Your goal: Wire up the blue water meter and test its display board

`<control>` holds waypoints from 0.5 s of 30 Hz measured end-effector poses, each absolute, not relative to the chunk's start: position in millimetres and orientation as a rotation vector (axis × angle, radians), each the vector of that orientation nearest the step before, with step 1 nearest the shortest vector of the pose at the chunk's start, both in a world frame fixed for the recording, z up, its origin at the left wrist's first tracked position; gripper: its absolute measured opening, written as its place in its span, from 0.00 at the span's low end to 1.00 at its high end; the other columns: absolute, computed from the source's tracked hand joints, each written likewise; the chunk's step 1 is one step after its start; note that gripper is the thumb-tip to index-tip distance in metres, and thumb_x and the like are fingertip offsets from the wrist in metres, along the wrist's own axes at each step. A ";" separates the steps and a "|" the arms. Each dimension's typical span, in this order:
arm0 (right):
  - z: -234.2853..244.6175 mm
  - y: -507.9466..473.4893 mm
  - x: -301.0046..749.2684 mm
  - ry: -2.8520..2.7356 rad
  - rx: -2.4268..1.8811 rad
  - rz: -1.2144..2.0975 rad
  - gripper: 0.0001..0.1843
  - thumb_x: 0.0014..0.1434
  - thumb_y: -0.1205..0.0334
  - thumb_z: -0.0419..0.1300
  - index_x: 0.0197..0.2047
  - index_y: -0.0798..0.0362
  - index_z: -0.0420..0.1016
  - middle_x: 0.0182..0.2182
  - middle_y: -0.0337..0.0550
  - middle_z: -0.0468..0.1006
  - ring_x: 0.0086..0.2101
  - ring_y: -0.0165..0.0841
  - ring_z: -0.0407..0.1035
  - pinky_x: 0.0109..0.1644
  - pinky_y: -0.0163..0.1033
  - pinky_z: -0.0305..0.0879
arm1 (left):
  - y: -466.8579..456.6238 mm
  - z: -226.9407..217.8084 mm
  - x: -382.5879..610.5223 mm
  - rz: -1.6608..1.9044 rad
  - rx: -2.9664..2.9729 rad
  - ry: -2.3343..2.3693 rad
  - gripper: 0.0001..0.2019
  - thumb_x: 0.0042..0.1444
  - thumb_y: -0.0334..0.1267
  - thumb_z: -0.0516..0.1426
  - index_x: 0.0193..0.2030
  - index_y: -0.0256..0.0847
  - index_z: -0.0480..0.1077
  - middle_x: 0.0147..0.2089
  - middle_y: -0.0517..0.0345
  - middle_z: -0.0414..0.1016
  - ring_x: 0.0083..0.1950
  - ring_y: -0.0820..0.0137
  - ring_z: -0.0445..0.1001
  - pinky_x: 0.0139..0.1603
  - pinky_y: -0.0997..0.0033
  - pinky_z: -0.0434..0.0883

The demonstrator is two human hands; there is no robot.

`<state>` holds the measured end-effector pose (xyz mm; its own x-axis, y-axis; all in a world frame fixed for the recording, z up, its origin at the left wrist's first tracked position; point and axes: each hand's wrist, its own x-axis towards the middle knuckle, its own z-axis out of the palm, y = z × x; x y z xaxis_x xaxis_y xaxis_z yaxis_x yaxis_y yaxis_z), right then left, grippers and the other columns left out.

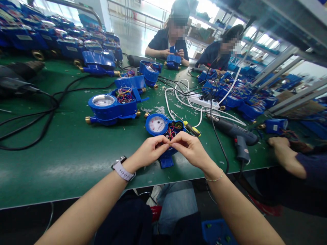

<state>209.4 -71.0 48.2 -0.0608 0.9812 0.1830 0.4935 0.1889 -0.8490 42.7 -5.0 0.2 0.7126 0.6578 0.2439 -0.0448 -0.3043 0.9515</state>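
Note:
A blue water meter (156,124) with a round dial lies before me on the green bench, its wiring compartment uncovered and coloured wires (174,127) showing. Over that compartment my left hand (155,149) and my right hand (188,147) meet fingertip to fingertip, each in a pinch. What they pinch is tiny and mostly hidden; it may be a wire end, but I cannot tell. Part of the meter's near side is covered by my fingers. Just right of the meter lies a yellow-and-black screwdriver (192,129).
Another opened meter (112,108) stands to the left. A heat gun (236,134), a white power strip (204,101) and looping cables (55,102) lie on the bench (63,163). Many meters (71,47) are stacked back left. A co-worker's arm (288,156) is at right; two people (167,47) sit opposite.

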 end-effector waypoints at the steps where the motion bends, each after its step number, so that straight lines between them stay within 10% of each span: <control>1: 46.7 -70.7 208.6 -1.588 -1.410 0.866 0.05 0.57 0.62 0.60 0.32 0.53 0.75 0.28 0.38 0.72 0.30 0.30 0.66 0.35 0.36 0.61 | -5.1 0.6 43.0 0.752 1.747 0.486 0.10 0.60 0.40 0.53 0.35 0.35 0.70 0.29 0.60 0.70 0.30 0.74 0.65 0.30 0.74 0.64; 15: 39.1 -65.1 200.0 -1.003 -1.401 1.196 0.22 0.53 0.44 0.62 0.27 0.56 0.67 0.22 0.37 0.72 0.17 0.22 0.60 0.20 0.30 0.51 | -7.5 2.2 45.3 0.686 1.590 0.556 0.11 0.57 0.42 0.53 0.33 0.35 0.68 0.27 0.61 0.65 0.26 0.75 0.59 0.27 0.75 0.58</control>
<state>200.0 -65.1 39.1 0.1677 0.9730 -0.1586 -0.0130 -0.1587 -0.9872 45.3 -7.5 2.2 0.7065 0.6984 0.1143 -0.0327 -0.1291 0.9911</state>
